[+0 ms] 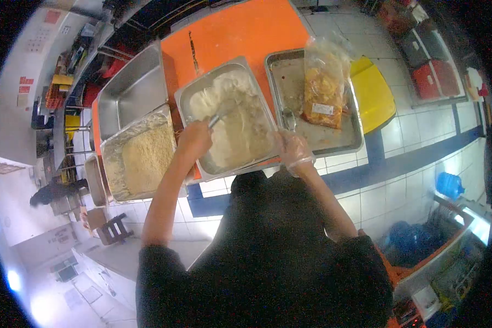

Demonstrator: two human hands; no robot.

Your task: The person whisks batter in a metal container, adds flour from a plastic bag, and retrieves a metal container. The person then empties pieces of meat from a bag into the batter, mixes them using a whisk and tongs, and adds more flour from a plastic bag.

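Observation:
A metal whisk (pixel 222 111) is held by its handle in my left hand (pixel 195 140), its head down in the pale batter and flour of a deep steel pan (pixel 187 104). My right hand (pixel 295 147), in a clear plastic glove, is closed on the right rim of that same pan. Left of it, another steel pan (pixel 110 174) holds a heap of beige crumbs (pixel 146 156). To the right, a shallow metal tray (pixel 333 143) carries a clear bag of orange-yellow food (pixel 323 93) with a white label.
An orange table (pixel 240 30) lies under the pans. A bare deep steel pan (pixel 131 90) stands at its back left. Beyond the tray is a yellow lid or chair (pixel 373 95). Blue water jugs (pixel 449 186) stand at the right, and shelves line the left.

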